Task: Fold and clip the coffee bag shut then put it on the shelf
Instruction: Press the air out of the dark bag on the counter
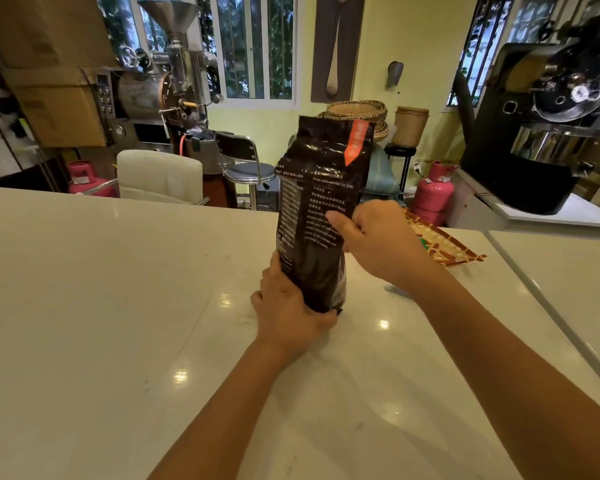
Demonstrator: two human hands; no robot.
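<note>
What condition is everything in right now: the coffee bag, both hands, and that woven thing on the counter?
coffee bag: upright on the counter, top unfolded, no clip on it.
left hand: gripping the bag's lower part.
right hand: gripping the bag's right edge at mid-height.
woven tray: lying flat on the counter behind the right hand, partly hidden.
white counter: glossy, bearing the bag and tray.
</note>
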